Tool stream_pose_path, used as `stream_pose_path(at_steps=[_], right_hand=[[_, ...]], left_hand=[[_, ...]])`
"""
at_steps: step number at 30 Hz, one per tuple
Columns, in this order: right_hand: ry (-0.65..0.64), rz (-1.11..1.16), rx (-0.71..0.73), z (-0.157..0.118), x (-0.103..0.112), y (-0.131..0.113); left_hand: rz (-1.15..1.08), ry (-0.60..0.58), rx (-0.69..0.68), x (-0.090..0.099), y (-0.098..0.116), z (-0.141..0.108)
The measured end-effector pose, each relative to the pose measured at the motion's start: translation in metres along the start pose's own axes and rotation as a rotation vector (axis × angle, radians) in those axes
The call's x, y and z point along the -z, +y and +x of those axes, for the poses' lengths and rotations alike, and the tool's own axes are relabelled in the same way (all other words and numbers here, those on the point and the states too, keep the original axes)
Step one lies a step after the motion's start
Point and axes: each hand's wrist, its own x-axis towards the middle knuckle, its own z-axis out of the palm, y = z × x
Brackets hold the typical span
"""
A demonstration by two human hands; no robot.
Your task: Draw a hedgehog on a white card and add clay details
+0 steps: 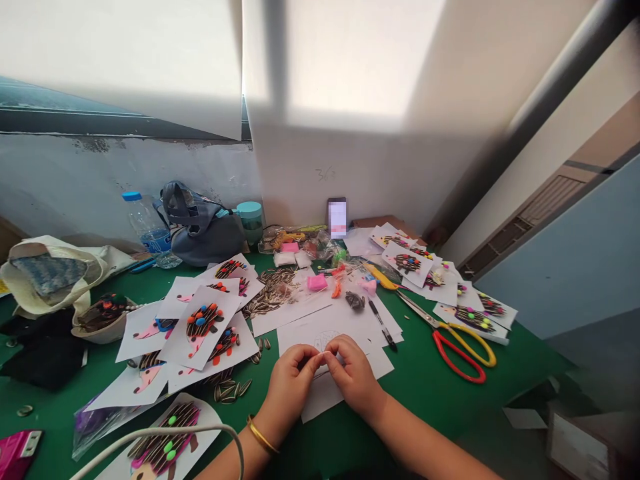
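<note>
Meeting near the middle of the tabletop's (pixel 425 393) near edge, the left hand (pixel 295 380) and right hand (pixel 356 379) are curled nearly closed, thumbs and index fingers pinched tip to tip. Between them they appear to hold a small pale piece (pixel 323 355), mostly hidden by the fingers, so its exact shape and material cannot be told. It sits just above a white paper sheet (pixel 315 404).

The piece should be very light and probably soft, easily squashed or marked; the pads of thumb and index finger are the place to hold it, with little pressure. The sheet looks thin and limp, likely to slide or crease, and would be best held flat by a bare corner.

What shows of the piece is whitish, a mere speck against the fingers. The sheet is matt white, with a faint line drawing (pixel 327 339) just beyond the fingertips, partly covered by the hands.

Toward the tabletop's far edge, past the sheet, lie a pink clay block (pixel 317 283), a dark bagged lump (pixel 355 301) and loose striped sunflower seeds (pixel 270 293). A black pen (pixel 383 325) rests on paper to the right, and scissors (pixel 445 328) with red and yellow handles lie nearer the right edge.
</note>
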Motion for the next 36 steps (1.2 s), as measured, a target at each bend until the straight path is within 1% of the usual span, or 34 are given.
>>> stream_pose_path(at_steps=[3, 7, 11, 14, 17, 20, 24, 26, 31, 36], right_hand=[[-0.002, 0.007, 0.012, 0.0004, 0.0013, -0.0019], [-0.010, -0.012, 0.027, 0.0004, -0.0001, 0.0010], [0.000, -0.029, 0.011, -0.0008, -0.0023, 0.0050], [-0.025, -0.060, 0.037, -0.0023, -0.0027, 0.0050], [-0.037, -0.080, 0.075, -0.0029, -0.0024, 0.0036], [-0.025, -0.071, 0.079, -0.0020, -0.0019, 0.0023], [0.004, -0.034, 0.049, -0.0003, -0.0008, 0.0007], [0.020, -0.015, 0.033, -0.0001, -0.0002, -0.0001], [0.036, -0.003, 0.038, -0.0010, 0.0012, -0.0002], [0.067, 0.047, 0.068, -0.0004, 0.0013, 0.0030]], left_hand=[[-0.075, 0.013, 0.030, 0.0000, 0.0015, 0.0010], [-0.108, 0.022, 0.020, 0.0005, 0.0018, 0.0006], [-0.022, -0.059, -0.069, 0.0008, 0.0021, -0.0012], [0.054, -0.039, -0.094, 0.0014, 0.0022, -0.0006], [0.075, 0.003, -0.070, 0.0019, 0.0003, 0.0012], [0.043, 0.014, -0.035, 0.0015, -0.0024, 0.0018], [-0.053, -0.026, 0.002, -0.0008, -0.0034, 0.0002], [-0.082, -0.025, 0.014, -0.0019, -0.0026, -0.0006], [-0.069, -0.026, 0.052, -0.0024, -0.0014, -0.0007], [-0.015, -0.063, 0.027, -0.0018, -0.0029, -0.0011]])
